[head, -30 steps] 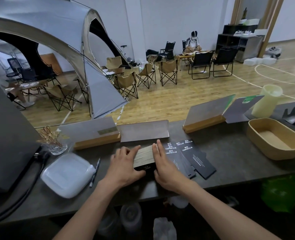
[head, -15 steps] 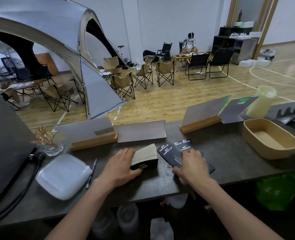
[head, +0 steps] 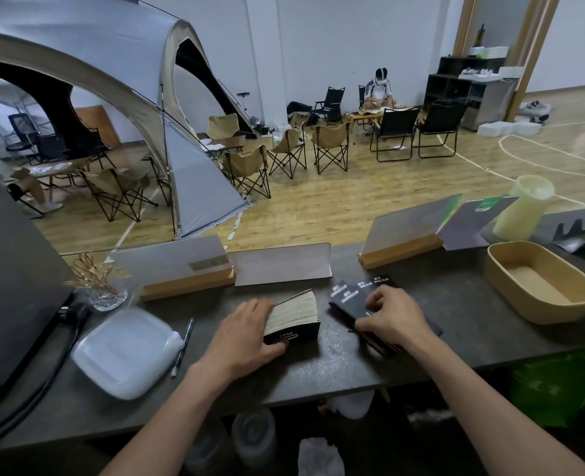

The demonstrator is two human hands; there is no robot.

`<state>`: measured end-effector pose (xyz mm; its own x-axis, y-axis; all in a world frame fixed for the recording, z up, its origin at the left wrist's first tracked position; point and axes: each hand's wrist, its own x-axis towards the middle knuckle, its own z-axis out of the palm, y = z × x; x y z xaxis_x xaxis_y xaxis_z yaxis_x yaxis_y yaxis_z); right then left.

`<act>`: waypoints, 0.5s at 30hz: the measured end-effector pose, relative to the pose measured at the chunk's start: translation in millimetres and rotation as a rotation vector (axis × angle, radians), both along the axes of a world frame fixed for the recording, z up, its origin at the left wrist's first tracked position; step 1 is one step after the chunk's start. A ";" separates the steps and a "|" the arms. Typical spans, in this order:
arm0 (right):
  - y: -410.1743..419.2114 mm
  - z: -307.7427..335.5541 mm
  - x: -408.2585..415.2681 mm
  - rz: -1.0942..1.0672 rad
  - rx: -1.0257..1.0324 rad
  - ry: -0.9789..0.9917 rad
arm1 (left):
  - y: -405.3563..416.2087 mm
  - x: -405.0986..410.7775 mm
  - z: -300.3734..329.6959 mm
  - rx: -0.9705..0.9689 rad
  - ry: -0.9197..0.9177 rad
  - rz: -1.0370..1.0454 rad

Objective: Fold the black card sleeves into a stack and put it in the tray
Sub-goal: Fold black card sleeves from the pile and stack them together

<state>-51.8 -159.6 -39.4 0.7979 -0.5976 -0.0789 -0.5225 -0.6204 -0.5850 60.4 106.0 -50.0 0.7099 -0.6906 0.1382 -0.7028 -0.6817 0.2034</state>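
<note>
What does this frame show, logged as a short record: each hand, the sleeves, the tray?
left hand: grips the stack of folded sleeves from its left side, on the counter
right hand: fingers curled on the loose black sleeves, right of the stack
tray: tan, far right on the counter, nothing in it
task state: stack not yet in the tray
nearby: white lidded container and pen at left

Wood floor, grey tent, folding chairs
</note>
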 end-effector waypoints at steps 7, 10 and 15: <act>-31.6 44.5 -19.6 0.259 0.903 -0.367 | 0.6 -0.8 1.4 -0.042 -0.061 -0.016; -15.0 41.1 -19.2 0.505 0.904 -0.138 | 1.9 -4.2 -2.5 -0.121 -0.034 -0.026; 33.8 9.7 3.0 0.643 0.147 -0.036 | 12.1 -4.0 -1.5 -0.131 0.148 -0.049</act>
<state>-48.8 -125.8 -29.8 0.9958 0.0137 -0.0900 -0.0532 -0.7148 -0.6973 56.4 118.1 -51.4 0.6951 -0.7079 0.1252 -0.6902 -0.6085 0.3917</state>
